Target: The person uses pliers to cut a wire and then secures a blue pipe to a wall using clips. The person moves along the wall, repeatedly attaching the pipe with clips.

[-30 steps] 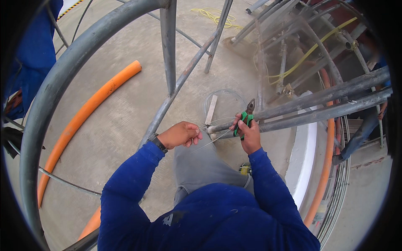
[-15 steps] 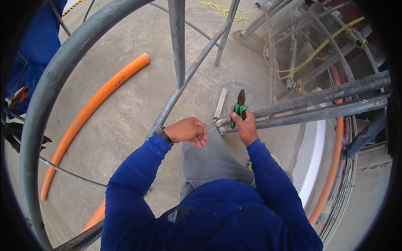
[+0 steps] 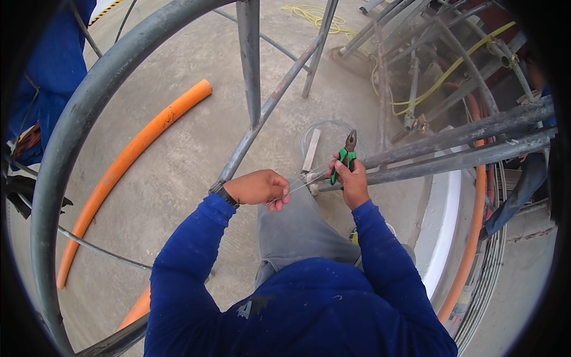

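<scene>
In my right hand (image 3: 355,185) are pliers (image 3: 344,163) with green handles and dark, worn jaws that point up and away from me. Thin pale wire (image 3: 304,181) stretches between my two hands. My left hand (image 3: 262,189), with a dark watch at its wrist, pinches the wire's near end between thumb and fingers. Whether the plier jaws touch the wire I cannot tell; the right fingers seem to hold its far end beside the handles. Below lies a loose coil of wire (image 3: 339,127) on the floor, with a flat pale strip of wood (image 3: 311,150) across its edge.
Grey scaffold tubes (image 3: 452,141) run in from the right, and a slanting brace (image 3: 270,111) rises ahead. A thick curved tube (image 3: 52,137) arches at left. Orange pipes (image 3: 137,146) lie on the concrete. Yellow hose (image 3: 437,86) hangs at far right, near another person's leg (image 3: 523,190).
My hands have drawn slightly apart, the left going left and the right going right with the pliers, and the wire looks straighter. At the right edge the other person's leg has shifted.
</scene>
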The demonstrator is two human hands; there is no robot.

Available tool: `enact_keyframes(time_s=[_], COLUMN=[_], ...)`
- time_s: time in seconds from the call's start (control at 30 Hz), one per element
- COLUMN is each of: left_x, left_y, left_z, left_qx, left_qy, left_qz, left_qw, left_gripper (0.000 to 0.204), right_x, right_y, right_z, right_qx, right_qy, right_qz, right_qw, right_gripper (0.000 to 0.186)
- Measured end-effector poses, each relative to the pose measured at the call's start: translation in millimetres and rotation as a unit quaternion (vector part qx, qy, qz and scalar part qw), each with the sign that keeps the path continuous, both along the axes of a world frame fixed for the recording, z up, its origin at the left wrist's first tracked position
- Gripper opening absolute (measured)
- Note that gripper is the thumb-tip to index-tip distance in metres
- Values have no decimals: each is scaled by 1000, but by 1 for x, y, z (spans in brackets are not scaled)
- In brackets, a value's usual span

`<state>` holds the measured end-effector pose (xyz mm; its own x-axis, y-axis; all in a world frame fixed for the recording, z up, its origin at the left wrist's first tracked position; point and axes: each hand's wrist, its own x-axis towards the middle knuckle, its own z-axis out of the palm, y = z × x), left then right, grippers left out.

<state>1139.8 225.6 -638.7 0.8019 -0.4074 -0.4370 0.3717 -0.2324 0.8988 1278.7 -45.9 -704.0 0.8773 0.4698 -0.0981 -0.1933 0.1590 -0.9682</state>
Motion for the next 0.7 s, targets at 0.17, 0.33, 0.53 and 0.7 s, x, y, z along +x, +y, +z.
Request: enact_keyframes(time_s=[0.17, 0.33, 0.53, 0.7], left_x=[-3, -5, -3, -2], left_y=[-2, -7, -10, -15], left_z=[-3, -9, -17, -20], left_qx=[30, -1, -10, -3], left_qy=[-15, 7, 4, 11], left_qz=[-47, -53, -76, -83], left_qw=[998, 999, 997, 997], left_gripper=[24, 25, 24, 24], right_x=[4, 1, 0, -2], right_y=[-3, 2, 2, 2], right_z=[-1, 1, -7, -12], right_qx=[14, 16, 2, -14], right_qy=[13, 13, 20, -21], right_qz=[-3, -2, -23, -17], right_qw=[1000, 1000, 1000, 1000], right_gripper=[20, 16, 17, 18])
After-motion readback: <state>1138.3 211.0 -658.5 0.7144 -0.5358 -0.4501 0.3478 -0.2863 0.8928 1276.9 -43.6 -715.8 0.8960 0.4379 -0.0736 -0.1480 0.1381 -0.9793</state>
